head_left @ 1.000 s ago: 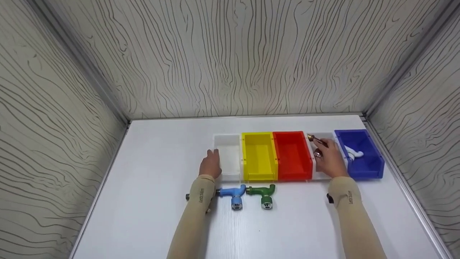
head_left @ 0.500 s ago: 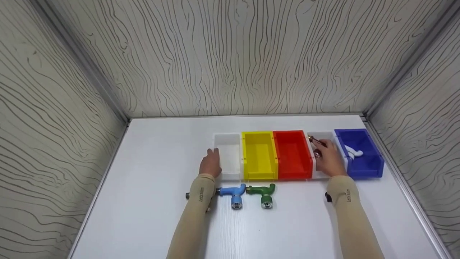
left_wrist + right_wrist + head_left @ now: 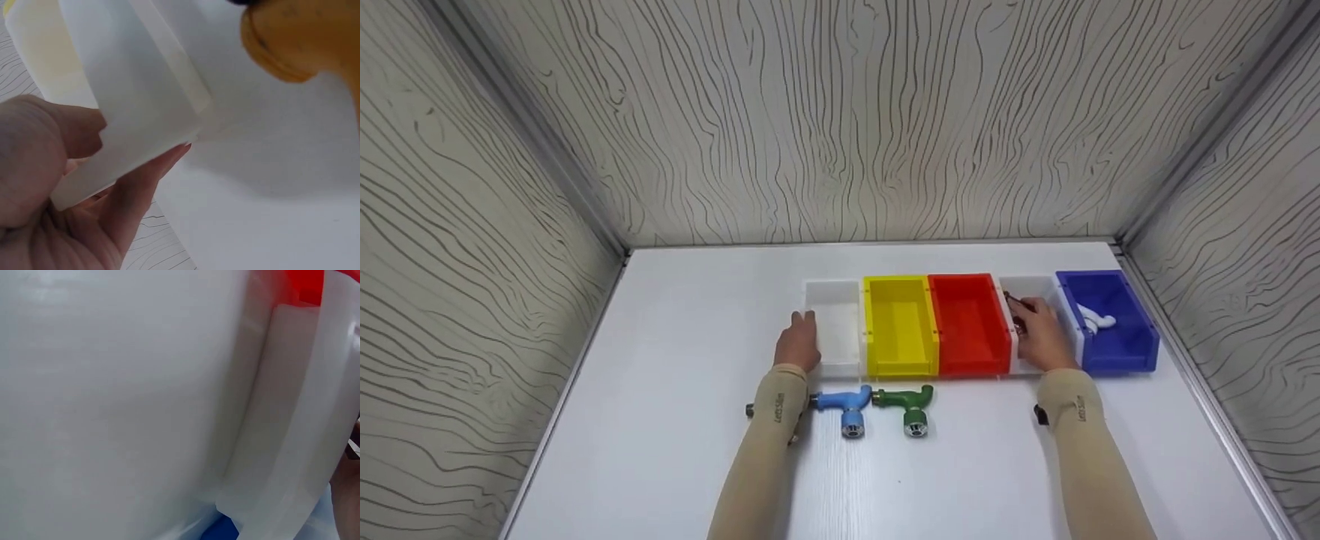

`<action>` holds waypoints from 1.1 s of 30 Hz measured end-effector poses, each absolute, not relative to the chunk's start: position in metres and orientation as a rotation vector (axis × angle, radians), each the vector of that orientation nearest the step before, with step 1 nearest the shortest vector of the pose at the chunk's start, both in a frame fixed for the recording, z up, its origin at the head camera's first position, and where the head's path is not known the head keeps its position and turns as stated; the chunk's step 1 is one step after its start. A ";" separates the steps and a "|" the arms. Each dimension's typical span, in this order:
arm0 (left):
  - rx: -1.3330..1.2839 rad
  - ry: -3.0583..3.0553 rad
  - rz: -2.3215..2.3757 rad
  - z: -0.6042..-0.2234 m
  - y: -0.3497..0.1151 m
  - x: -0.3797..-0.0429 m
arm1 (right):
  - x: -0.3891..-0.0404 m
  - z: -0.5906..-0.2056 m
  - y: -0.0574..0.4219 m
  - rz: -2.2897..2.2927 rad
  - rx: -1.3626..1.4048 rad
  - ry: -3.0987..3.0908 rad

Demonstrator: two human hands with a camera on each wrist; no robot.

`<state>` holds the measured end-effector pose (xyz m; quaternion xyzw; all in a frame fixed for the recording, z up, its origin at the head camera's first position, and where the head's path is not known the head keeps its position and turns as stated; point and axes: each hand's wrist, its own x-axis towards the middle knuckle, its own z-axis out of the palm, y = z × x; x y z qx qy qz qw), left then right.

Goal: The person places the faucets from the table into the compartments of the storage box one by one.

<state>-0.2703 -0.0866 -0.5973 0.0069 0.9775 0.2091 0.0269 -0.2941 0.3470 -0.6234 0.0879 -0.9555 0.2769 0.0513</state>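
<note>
In the head view my left hand point(image 3: 798, 343) is at the left side of the leftmost white bin point(image 3: 838, 326). The left wrist view shows the thumb on one face of this bin's wall point(image 3: 135, 84) and the fingers on the other, pinching it. My right hand point(image 3: 1044, 337) reaches into the second white bin point(image 3: 1027, 284), between the red and blue bins, and holds a dark brown tap point(image 3: 1019, 325), largely covered by the fingers. In the right wrist view the bin's pale wall point(image 3: 298, 410) fills much of the picture, with the hand barely showing at the right edge.
Between the white bins stand a yellow bin point(image 3: 900, 322) and a red bin point(image 3: 969, 322). A blue bin point(image 3: 1125, 330) at the right contains a white tap point(image 3: 1099, 320). In front lie a blue tap point(image 3: 844, 400) and a green tap point(image 3: 904, 397). An orange-yellow tap point(image 3: 304, 39) is near the left wrist.
My right hand has lowered the brown tap deeper into the second white bin, and its brass end no longer shows. The left hand has stayed on the leftmost bin.
</note>
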 end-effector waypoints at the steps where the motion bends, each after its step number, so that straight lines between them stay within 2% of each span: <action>1: 0.024 3.020 0.638 -0.599 -0.087 -0.271 | -0.294 -0.625 0.347 0.834 0.275 -2.908; 9: 0.029 3.036 0.589 -0.604 -0.089 -0.273 | -0.295 -0.630 0.346 0.789 0.325 -2.916; 33: 0.027 3.026 0.623 -0.607 -0.089 -0.276 | -0.296 -0.630 0.343 0.861 0.194 -3.000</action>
